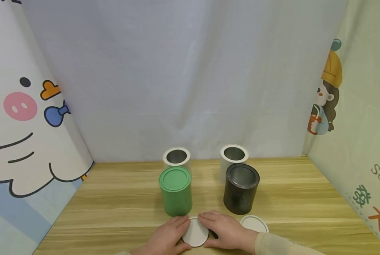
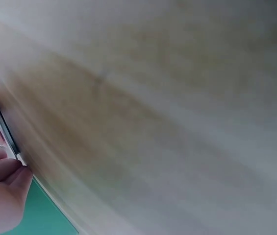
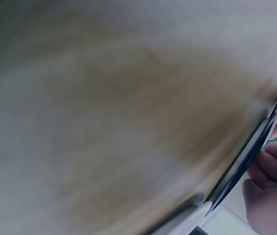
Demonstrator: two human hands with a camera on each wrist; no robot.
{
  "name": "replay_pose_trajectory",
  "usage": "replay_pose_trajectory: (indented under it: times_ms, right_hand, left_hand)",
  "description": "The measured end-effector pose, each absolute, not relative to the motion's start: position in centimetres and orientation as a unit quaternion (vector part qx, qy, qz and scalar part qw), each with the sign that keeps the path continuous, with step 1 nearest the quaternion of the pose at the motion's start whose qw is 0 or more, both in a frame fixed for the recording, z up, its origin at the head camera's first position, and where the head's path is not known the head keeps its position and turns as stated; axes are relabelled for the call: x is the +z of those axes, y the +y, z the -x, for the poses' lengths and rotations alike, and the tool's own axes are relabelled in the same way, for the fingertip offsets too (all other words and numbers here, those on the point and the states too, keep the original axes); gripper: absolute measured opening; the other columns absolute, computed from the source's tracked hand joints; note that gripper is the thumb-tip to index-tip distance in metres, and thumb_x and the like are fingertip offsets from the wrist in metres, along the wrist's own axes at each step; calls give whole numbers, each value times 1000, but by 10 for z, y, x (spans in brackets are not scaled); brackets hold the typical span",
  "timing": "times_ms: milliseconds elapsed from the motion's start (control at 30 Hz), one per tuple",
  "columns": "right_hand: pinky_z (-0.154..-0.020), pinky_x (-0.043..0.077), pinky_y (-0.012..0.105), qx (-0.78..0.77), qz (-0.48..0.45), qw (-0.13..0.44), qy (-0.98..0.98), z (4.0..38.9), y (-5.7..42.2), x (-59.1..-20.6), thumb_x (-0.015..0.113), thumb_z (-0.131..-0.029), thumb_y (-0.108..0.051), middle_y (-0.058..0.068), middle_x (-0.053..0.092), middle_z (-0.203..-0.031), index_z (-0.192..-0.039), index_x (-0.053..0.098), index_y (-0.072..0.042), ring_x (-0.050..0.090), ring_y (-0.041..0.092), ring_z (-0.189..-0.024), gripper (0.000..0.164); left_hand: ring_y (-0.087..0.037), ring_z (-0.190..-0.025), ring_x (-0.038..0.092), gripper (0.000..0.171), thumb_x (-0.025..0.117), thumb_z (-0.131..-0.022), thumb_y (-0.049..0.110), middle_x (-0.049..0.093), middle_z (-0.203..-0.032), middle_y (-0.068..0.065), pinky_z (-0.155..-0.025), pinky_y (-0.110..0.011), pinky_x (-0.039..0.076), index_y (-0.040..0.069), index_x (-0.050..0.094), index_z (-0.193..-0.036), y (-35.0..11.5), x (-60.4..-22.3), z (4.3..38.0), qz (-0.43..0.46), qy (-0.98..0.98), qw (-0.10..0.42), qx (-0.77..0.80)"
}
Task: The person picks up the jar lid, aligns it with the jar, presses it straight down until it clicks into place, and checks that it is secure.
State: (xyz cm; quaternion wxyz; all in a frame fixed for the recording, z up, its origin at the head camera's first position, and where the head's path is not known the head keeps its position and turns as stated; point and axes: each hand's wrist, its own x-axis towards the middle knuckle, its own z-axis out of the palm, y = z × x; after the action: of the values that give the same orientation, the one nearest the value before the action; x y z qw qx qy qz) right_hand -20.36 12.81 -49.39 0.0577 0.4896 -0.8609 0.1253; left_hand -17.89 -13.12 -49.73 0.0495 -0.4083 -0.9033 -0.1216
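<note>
A round white lid [image 1: 195, 234] lies at the front of the table between my two hands. My left hand [image 1: 169, 235] grips its left edge, fingers at the far side and thumb near the front. From the right, my right hand [image 1: 225, 230] holds the opposite edge in the same way. A dark disc [image 3: 239, 169] shows edge-on beside my right hand in the right wrist view; the hand mostly covers it in the head view. Just behind the lid stands a green can [image 1: 177, 198] with a green top. A black can [image 1: 240, 196] stands behind my right hand.
Another white lid [image 1: 254, 224] lies right of my right hand, partly behind the sleeve. Two white cans with open tops, one on the left [image 1: 186, 163] and one on the right [image 1: 224, 170], stand behind the coloured cans. A pale cloth [image 1: 190, 88] hangs along the table's back edge.
</note>
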Motion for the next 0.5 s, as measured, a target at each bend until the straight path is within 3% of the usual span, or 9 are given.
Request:
replay_pose_trajectory:
  times_ms: [500]
  right_hand:
    - [-96, 51, 33, 160, -489, 55, -856, 202, 128, -492, 70, -92, -41, 9, 57, -133, -136, 58, -3, 53, 21, -122, 59]
  left_hand:
    - [-26, -125, 54, 68, 65, -93, 48, 57, -137, -16, -97, -37, 51, -2, 54, -138, -134, -496, 182, 408, -901, 33, -140]
